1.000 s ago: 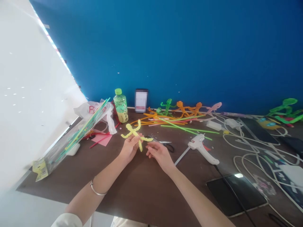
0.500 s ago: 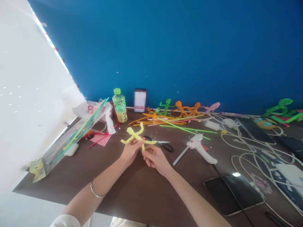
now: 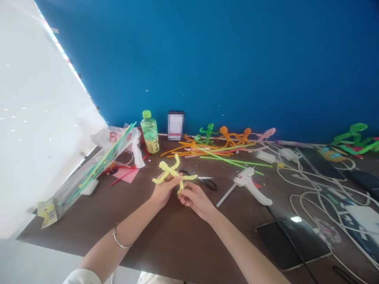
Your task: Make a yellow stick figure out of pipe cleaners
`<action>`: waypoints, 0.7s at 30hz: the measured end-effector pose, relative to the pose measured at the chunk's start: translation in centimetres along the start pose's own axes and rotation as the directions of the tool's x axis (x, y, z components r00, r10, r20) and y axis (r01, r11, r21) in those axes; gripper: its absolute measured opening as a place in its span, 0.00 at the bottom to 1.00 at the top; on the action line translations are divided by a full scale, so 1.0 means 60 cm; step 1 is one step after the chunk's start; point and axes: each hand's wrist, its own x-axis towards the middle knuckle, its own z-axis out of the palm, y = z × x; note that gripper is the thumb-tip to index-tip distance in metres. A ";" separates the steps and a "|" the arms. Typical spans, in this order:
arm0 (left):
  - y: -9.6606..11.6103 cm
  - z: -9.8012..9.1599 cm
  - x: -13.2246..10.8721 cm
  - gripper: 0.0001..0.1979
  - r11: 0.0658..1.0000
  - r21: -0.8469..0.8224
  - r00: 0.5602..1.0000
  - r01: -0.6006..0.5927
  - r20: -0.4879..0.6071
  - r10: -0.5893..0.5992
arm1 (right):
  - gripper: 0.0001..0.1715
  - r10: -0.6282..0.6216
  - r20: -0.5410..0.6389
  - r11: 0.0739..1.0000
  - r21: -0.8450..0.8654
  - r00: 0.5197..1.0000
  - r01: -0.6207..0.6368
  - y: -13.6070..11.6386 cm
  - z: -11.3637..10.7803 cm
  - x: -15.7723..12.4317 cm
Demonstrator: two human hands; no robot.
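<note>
A yellow pipe-cleaner figure, with a round head and twisted limbs, is held up above the dark desk. My left hand is closed on its body, thumb across the middle. My right hand pinches the end of the lower leg between thumb and fingers. The other leg points right, over a pair of black-handled scissors that lies behind the hands. Part of the figure's body is hidden by my left fingers.
Loose pipe cleaners and finished figures line the back. At right lie a white glue gun, a tablet and tangled cables. A drink bottle, a phone and a bag of pipe cleaners stand left.
The lower leg of the yellow figure now bends further down, with my right hand still at its tip. The figure has shifted very slightly right. Other things stay put.
</note>
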 end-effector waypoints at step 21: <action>0.019 0.000 -0.011 0.12 0.662 0.662 0.888 -0.352 0.461 0.011 | 0.15 -0.678 -0.174 0.657 -0.579 0.714 0.483 -0.046 -0.049 -0.024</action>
